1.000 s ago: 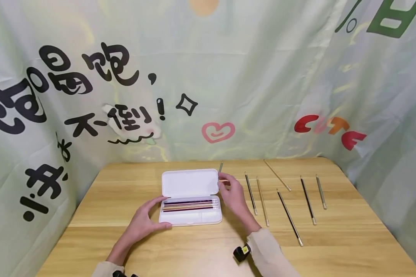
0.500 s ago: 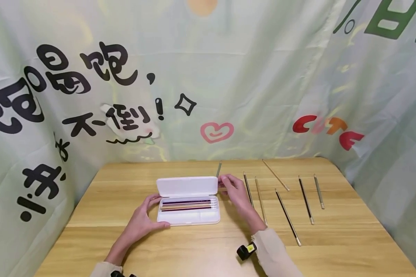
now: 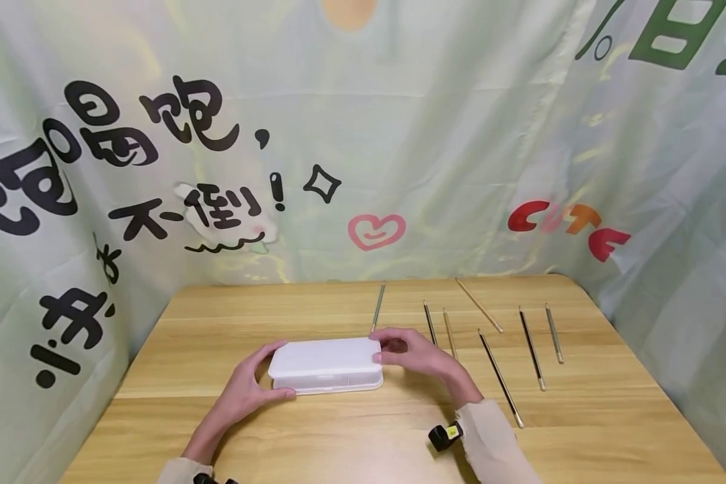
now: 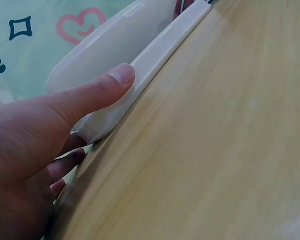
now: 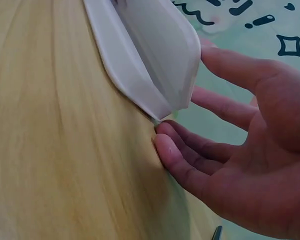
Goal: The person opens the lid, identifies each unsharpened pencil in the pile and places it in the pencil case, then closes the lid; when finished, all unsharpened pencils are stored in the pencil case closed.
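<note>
A white plastic pencil case (image 3: 333, 384) lies on the wooden table, its lid (image 3: 327, 355) tilted down over the base. A narrow gap between lid (image 5: 177, 47) and base (image 5: 115, 57) shows in the right wrist view. My left hand (image 3: 249, 382) grips the case's left end, thumb along the front edge and fingers behind. In the left wrist view the thumb (image 4: 102, 90) presses the base's front rim. My right hand (image 3: 417, 351) holds the lid's right end between thumb and fingers. Pencils inside are now hidden by the lid.
Just behind the case lies a grey pencil (image 3: 378, 306). Several more are spread to the right, among them a black pencil (image 3: 499, 376), a wood-coloured pencil (image 3: 479, 306) and a short grey pencil (image 3: 554, 333). A printed curtain (image 3: 448, 168) hangs behind the table.
The lid has swung from standing open at the back to low over the base, my right hand coming forward with it. My left hand stays at the case's left end.
</note>
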Tool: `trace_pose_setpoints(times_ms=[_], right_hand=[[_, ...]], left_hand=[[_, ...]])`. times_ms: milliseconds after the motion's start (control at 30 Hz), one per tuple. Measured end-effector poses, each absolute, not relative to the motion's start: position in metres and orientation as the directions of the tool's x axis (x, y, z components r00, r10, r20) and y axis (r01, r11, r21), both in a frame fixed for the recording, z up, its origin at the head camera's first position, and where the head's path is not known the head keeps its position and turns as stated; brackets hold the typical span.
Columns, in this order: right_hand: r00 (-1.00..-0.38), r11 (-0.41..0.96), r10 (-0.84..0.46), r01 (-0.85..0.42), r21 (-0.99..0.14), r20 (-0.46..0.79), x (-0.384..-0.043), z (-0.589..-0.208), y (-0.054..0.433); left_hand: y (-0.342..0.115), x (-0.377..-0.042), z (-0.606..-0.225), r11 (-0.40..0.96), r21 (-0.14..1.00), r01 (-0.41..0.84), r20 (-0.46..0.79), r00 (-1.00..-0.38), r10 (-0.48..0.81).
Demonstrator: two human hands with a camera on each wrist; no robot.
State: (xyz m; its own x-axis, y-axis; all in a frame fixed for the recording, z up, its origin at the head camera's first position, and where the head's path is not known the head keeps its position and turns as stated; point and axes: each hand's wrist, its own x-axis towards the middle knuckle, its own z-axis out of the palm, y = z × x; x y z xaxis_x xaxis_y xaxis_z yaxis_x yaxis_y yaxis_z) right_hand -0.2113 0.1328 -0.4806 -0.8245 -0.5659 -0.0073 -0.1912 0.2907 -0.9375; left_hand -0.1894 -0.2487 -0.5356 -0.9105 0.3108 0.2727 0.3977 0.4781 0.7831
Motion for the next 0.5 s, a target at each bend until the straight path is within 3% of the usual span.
trace_pose_setpoints(times_ms=[233, 500], right_hand=[[-0.809, 0.327, -0.588, -0.231, -0.916, -0.007, -0.2085, -0.4826, 0.1322], [-0.839, 0.371, -0.545, -0.241, -0.897, 0.000, -0.2073, -0.4867, 0.1245]], left_hand=[[-0.2486, -0.1909, -0.5363, 0.539, 0.727, 0.426, 0.272, -0.899, 0.344], [-0.2473, -0.1874, -0.5327, 0.476, 0.777, 0.411, 0.281, -0.904, 0.322]])
